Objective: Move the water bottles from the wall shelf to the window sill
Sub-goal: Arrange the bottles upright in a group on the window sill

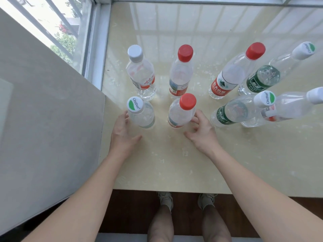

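Note:
Several clear water bottles stand upright on the cream window sill (174,163). Closest to me are a bottle with a green-and-white cap (139,112) and a red-capped bottle (181,110). My left hand (122,135) is beside the green-capped bottle on its left, fingers spread, fingertips at its side, not wrapped around it. My right hand (202,133) is to the right of the red-capped bottle, fingers apart, fingertips touching its lower side. Behind stand a white-capped bottle (141,74) and another red-capped bottle (180,74). The wall shelf is out of view.
More bottles crowd the right side, among them a red-labelled one (232,74) and green-labelled ones (232,110). A grey wall (43,119) borders the sill on the left. The window frame (97,49) closes the far left corner. My feet (165,199) stand on dark floor below the sill's front edge.

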Motion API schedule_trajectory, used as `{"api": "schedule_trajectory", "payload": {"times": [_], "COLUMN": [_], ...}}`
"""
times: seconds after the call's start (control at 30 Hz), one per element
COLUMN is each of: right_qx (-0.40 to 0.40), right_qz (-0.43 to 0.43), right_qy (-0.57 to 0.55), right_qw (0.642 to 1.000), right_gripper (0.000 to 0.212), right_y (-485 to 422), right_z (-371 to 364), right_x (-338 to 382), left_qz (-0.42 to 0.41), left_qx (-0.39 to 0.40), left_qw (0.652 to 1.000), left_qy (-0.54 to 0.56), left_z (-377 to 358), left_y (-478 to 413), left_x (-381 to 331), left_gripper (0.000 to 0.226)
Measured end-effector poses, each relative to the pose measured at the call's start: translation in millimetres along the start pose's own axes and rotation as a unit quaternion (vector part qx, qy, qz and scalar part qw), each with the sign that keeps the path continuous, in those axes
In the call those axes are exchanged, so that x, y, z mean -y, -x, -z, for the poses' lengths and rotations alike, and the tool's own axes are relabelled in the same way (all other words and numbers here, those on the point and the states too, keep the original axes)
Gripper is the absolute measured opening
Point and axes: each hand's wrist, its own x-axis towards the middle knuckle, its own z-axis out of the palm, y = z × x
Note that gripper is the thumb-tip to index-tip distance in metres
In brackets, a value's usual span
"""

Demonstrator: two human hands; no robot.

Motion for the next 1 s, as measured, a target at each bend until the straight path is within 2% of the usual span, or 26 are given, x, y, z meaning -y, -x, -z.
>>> {"api": "schedule_trajectory", "payload": {"times": [0.07,0.23,0.33,0.43,0.53,0.77,0.9,1.0], "right_qx": [0.001,-0.028,-0.061,-0.071,-0.054,-0.028,-0.014,-0.02], "right_qz": [-0.022,-0.003,0.004,-0.007,0.002,0.034,0.057,0.083], "right_qy": [-0.007,-0.045,-0.079,-0.132,-0.15,-0.084,-0.003,0.046], "right_qw": [1.0,0.999,0.995,0.989,0.987,0.995,0.998,0.995], "right_gripper": [0.077,0.064,0.054,0.049,0.055,0.08,0.086,0.082], "right_y": [4,-1,-12,-21,-24,-40,-55,-65], "right_z": [12,38,51,58,59,59,54,47], "right_x": [7,41,62,86,103,121,129,132], "left_qz": [0.015,-0.031,-0.037,-0.049,-0.066,-0.098,-0.136,-0.161], "left_qx": [-0.011,-0.053,-0.064,-0.055,-0.027,0.037,0.041,0.031], "left_qw": [1.0,0.998,0.996,0.994,0.993,0.992,0.99,0.986], "left_qy": [-0.005,-0.01,0.046,0.086,0.093,0.066,0.014,-0.018], "left_z": [17,52,67,76,82,83,76,71], "left_y": [2,-11,-23,-32,-37,-50,-59,-64], "left_x": [-3,-37,-68,-92,-107,-127,-138,-143], "left_gripper": [0.078,0.056,0.051,0.055,0.066,0.086,0.08,0.073]}}
